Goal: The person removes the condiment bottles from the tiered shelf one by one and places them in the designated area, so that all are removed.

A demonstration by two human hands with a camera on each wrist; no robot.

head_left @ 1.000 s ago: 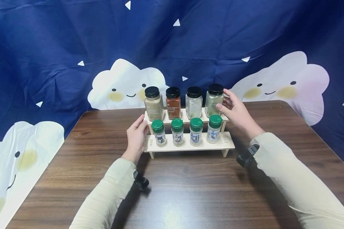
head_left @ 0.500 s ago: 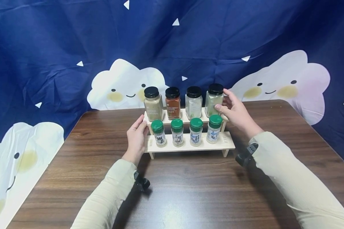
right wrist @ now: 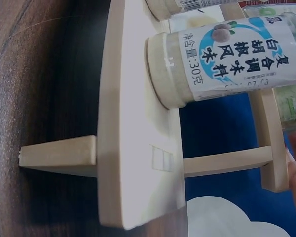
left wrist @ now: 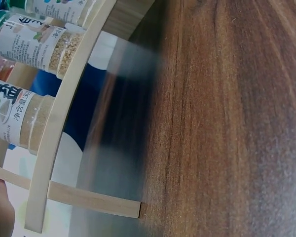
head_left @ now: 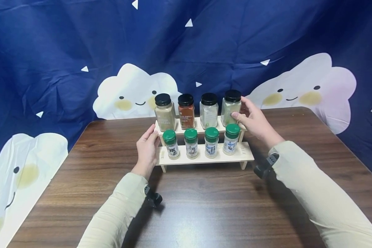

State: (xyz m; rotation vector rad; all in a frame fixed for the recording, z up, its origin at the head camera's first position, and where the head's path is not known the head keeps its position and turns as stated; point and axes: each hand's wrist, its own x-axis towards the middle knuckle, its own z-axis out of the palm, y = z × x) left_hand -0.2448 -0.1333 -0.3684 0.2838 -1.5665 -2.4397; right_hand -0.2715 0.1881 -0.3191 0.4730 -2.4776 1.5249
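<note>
A two-tier pale wooden spice rack stands on the table with seasonings on both tiers. My left hand holds the rack's left end, thumb and fingers at the end of the upper shelf. At the upper right, my right hand grips a black-lidded glass jar of pale green seasoning, thumb on its front and fingers behind. That jar stands at the right end of the upper shelf. In the right wrist view the jar shows partly behind a shaker, and the right hand only at the edge.
Beside the gripped jar are a whitish jar, a red sweet pepper jar and a beige-powder jar. Several green-capped shakers, including one at the left, line the lower shelf. Behind the brown table hangs a blue cloud-print cloth.
</note>
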